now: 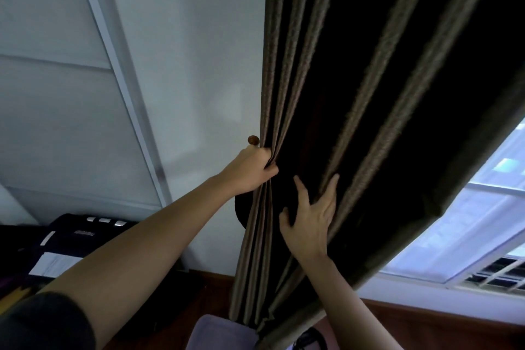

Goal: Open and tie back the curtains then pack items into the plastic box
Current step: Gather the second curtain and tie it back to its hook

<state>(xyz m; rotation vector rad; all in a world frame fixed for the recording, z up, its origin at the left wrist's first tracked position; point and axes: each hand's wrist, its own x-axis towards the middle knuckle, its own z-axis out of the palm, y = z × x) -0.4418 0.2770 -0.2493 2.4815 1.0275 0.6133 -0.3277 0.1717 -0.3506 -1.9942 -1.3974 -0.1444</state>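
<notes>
Brown pleated fabric curtain hangs 12-to-6 | left hand clenches its gathered folds | round brown wall knob just beside at 12 o'clock | right hand spread flat on cloth, 4 o'clock, farther

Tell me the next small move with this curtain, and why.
Probably sweep the right hand leftward, pushing loose folds of the curtain into the bunch the left hand grips beside the wall knob. The left hand holds only the edge folds, while the right hand lies open on fabric that spreads wide toward the window.
</notes>
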